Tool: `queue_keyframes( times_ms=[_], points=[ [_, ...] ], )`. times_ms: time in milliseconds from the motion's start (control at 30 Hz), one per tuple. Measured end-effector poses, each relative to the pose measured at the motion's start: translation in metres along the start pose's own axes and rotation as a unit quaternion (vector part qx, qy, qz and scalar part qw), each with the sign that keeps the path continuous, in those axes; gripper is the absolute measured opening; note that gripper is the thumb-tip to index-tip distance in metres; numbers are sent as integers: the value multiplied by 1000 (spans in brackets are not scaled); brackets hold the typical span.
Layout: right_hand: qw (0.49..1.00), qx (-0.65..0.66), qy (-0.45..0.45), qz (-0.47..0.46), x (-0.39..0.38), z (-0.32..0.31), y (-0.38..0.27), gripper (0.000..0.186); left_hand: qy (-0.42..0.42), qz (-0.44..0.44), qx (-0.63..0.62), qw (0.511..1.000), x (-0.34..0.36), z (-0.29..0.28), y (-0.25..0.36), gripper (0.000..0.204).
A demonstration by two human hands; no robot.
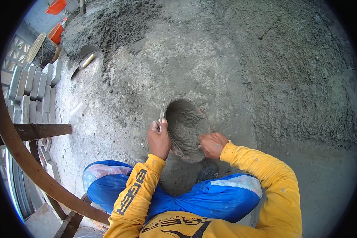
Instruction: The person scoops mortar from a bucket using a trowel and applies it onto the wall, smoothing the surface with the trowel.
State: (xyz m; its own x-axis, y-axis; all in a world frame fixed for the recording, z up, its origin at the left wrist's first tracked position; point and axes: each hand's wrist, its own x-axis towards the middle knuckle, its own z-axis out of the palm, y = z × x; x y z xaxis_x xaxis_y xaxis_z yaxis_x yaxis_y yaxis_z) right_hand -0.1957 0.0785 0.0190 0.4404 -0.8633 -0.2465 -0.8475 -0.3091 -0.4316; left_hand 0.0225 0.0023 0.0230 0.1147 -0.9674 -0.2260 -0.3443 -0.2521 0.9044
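A mortar-caked bucket (pixel 191 158) stands on the floor in front of my bent knees, its mouth facing up at me. Wet grey mortar (pixel 186 127) lies inside it. My left hand (pixel 159 139) is closed at the left rim, thumb up, where a thin wire handle (pixel 163 106) meets the fingers. On the right side of the mouth, my right hand (pixel 213 145) is curled into a fist against the rim; its fingertips are hidden.
Beyond lies a heap of grey mortar (pixel 111 27), with a trowel (pixel 87 61) at its edge. Paving blocks (pixel 31 85) are stacked at left, near a wooden beam (pixel 47 130) and a curved brown bar (pixel 39 178). Orange buckets (pixel 56 32) stand far left. Rough mortar (pixel 293 87) covers the right.
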Motion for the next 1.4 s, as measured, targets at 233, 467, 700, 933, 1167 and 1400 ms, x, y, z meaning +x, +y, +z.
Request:
queue_keyframes(
  times_ms=[233,467,700,933,1167,1400],
  points=[
    [984,144,-18,102,-29,-40,-13,27,-33,0,-19,999,-3,-10,7,41],
    [973,126,23,192,-51,-18,4,27,-14,-36,-72,997,6,-4,-5,42],
    [972,140,88,168,-38,-71,-3,30,14,-49,-138,989,8,-13,-16,36],
    [923,376,55,67,34,-108,40,32,26,-56,-201,978,6,-15,-9,30],
    [752,488,282,342,30,-132,281,27,-21,-64,-165,984,2,1,-13,32],
    [749,416,406,319,-120,-147,129,22,-16,-75,-152,985,6,-12,15,29]
  ],
)
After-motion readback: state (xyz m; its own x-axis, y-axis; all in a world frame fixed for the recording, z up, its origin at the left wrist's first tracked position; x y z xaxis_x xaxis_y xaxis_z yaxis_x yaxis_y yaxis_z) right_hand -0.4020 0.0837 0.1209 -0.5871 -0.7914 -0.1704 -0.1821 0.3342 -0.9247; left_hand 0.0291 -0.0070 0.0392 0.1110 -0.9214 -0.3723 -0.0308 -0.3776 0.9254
